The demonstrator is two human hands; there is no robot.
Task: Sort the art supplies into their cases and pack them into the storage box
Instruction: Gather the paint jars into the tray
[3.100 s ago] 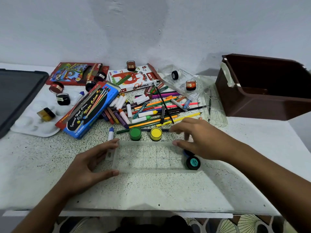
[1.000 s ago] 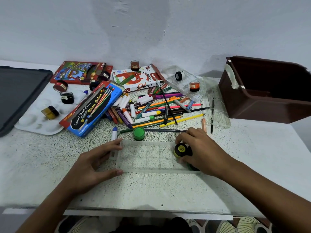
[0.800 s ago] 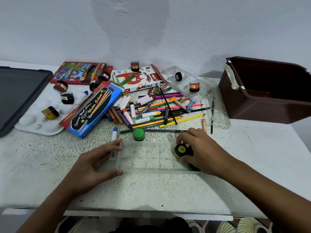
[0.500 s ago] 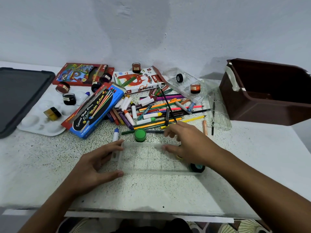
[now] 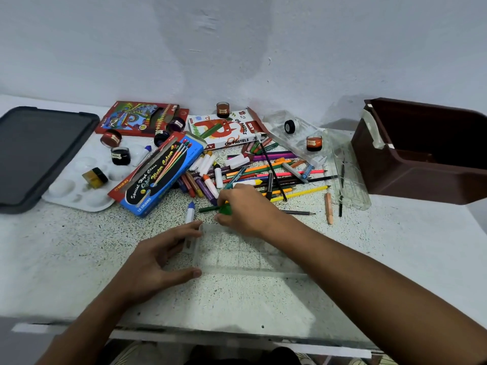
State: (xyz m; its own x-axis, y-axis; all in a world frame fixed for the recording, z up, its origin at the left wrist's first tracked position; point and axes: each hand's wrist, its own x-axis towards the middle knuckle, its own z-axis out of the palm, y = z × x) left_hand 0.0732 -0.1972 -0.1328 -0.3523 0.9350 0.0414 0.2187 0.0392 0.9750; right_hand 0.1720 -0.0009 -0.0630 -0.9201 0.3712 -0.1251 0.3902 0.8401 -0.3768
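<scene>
Nearest, at 6 o'clock on the speckled table [image 5: 79, 259], the left hand [image 5: 158, 262] braces the left end of a clear plastic case [image 5: 237, 248], thumb at its near corner and fingers spread along its short side, loosely wide rather than clenched. The case lies flat, its gridded compartments seen through the plastic; the right forearm crosses over its right part and hides what lies there.

Just beyond, toward 12 o'clock, the right hand [image 5: 245, 209] pinches a green-lidded paint pot [image 5: 225, 209] between thumb and fingertips, just past the case's far edge. A blue-capped white tube [image 5: 189, 213] lies beside it at 11 o'clock.

Further out, a heap of loose pencils and crayons [image 5: 263, 172] spreads across the middle. At 10 o'clock sit a blue water-colour box [image 5: 160, 177], a white palette [image 5: 76, 191] bearing small pots, and a dark tray [image 5: 34, 148]. At 12 o'clock lies an oil pastels box [image 5: 224, 130]. At 2 o'clock stands the brown storage box [image 5: 421, 167], open, well apart from the hands.
</scene>
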